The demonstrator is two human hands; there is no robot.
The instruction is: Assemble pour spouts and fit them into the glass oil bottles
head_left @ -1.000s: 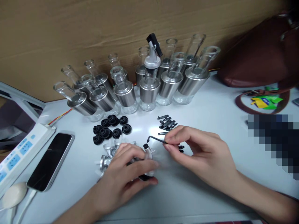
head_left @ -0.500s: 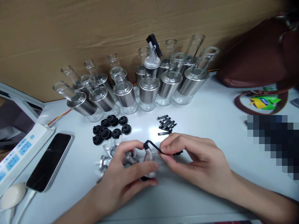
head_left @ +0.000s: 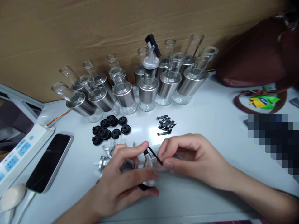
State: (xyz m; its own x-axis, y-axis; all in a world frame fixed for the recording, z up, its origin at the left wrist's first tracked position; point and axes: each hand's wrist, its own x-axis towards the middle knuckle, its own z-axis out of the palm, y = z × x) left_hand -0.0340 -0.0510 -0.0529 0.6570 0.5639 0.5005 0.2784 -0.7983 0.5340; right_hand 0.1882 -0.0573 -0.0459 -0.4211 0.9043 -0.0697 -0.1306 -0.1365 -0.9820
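My left hand (head_left: 123, 174) is closed around a silver bottle pourer (head_left: 148, 161), held upright with its black base partly covered by my fingers. The left index fingertip rests on top of a bent black flip lever (head_left: 154, 155) at the spout's tip. My right hand (head_left: 196, 161) pinches the lever's lower end between thumb and fingers. Behind my left hand lie several silver pourer parts (head_left: 102, 162), partly hidden. Several black rubber stoppers (head_left: 105, 133) sit beyond them, some stacked. A small pile of black lever pieces (head_left: 166, 123) lies past my right hand.
Several glass bottles with steel sleeves (head_left: 125, 95) stand along a cardboard wall (head_left: 70, 31); one carries a fitted pourer (head_left: 151, 60). A phone (head_left: 49, 163) and a power strip (head_left: 14, 155) are at left. A brown bag (head_left: 254, 59) and green-yellow packet (head_left: 263, 101) are at right.
My left index finger has moved onto the top of the lever. The lever's bent end sits slightly lower, and my right hand has shifted its pinch a little downward.
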